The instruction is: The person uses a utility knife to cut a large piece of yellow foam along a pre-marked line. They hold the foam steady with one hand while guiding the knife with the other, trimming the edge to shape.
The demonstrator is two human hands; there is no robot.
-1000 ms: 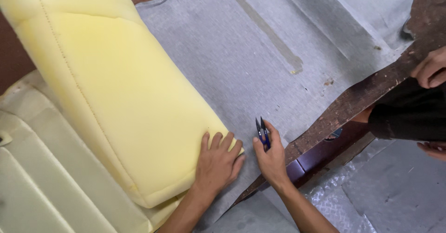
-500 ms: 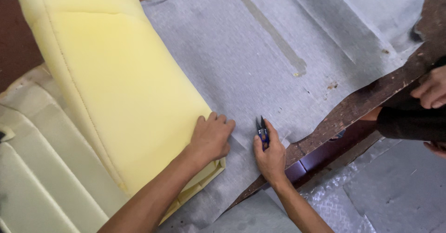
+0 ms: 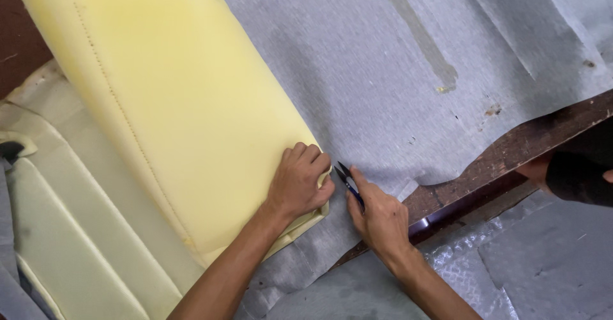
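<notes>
The small dark-handled snips (image 3: 348,183) sit gripped in the right hand (image 3: 380,220), blades at the yellow foam pad's (image 3: 191,103) corner, handles mostly hidden by the curled fingers. The left hand (image 3: 299,182) presses that corner with fingers bent, holding nothing. Grey fabric (image 3: 396,71) covers the counter (image 3: 511,154); another person's dark sleeve (image 3: 578,178) is cut off at the right edge.

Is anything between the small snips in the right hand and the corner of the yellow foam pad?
Nothing visible. The right hand points the small dark-handled snips at the yellow foam pad corner, where the left hand presses down on grey felt sheet.
</notes>
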